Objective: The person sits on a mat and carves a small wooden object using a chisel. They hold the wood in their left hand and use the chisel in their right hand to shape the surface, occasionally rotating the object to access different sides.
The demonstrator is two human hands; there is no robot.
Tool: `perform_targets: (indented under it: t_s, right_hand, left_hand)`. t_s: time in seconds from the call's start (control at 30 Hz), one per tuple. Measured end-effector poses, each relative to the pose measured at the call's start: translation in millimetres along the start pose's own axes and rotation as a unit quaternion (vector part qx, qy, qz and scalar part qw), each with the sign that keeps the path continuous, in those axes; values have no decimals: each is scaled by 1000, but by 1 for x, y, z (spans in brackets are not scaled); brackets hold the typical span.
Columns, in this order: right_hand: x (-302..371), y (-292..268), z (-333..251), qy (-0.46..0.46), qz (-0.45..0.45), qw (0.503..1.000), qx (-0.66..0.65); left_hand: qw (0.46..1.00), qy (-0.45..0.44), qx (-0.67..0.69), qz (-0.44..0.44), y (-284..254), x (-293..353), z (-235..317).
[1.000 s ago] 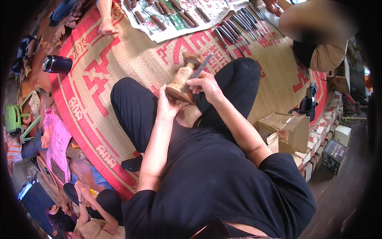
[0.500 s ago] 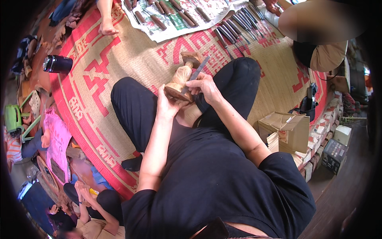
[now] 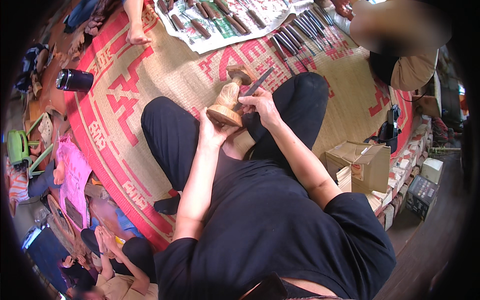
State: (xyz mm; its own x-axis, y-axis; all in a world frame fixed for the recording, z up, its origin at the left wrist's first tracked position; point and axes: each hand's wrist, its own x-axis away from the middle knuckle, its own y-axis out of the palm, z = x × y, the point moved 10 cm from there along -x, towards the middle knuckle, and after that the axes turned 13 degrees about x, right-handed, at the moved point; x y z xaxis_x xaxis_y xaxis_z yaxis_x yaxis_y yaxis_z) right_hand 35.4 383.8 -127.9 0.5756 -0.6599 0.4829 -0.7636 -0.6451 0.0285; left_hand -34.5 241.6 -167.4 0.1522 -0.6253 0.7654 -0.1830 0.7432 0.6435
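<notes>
The left hand point(image 3: 212, 131) is grasping the near, round base of a wooden carving point(image 3: 229, 95), its thumb showing at the left edge and its other fingers partly hiding beneath. The right hand point(image 3: 263, 106) is gripping a flat, dark metal tool point(image 3: 262, 78), which is pointing far and to the right. The tool's near part is sitting just beside the carving's right side; whether it is touching the wood, one cannot tell. The carving itself is tilting over the gap between the person's bent knees, its rounded middle narrowing to a neck and its far end widening into a flat plate.

Both dark-trousered legs are resting on a straw mat point(image 3: 165, 75) with red patterns. Farther off, a white printed sheet point(image 3: 200, 47) is carrying brown-handled tools point(image 3: 200, 30), and a row of dark-handled tools point(image 3: 287, 40) is lying on the mat to its right. A bare foot point(image 3: 137, 35) is resting at the far left, and a black flask point(image 3: 75, 80) is lying near the mat's left edge. To the right, a cardboard box point(image 3: 370, 172) is standing open. Near left, a co-worker point(image 3: 120, 280) is sitting with hands raised together, and beyond, a pink cloth point(image 3: 74, 175) is spreading out.
</notes>
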Motion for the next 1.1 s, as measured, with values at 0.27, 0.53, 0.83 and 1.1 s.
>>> perform_targets:
  t_s: [0.27, 0.53, 0.83, 1.1]
  right_hand:
    - [-5, 2, 4, 18, -11, 1000, 8]
    - [-2, 7, -6, 31, -5, 999, 17]
    - [0, 10, 0, 14, -30, 999, -11]
    - [3, 12, -14, -3, -25, 1000, 17]
  left_hand:
    - [1000, 12, -14, -22, 0, -6, 1]
    - [973, 154, -143, -94, 16, 6, 21]
    - [919, 230, -314, -54, 19, 7, 32]
    - [902, 257, -347, 23, -17, -22, 52]
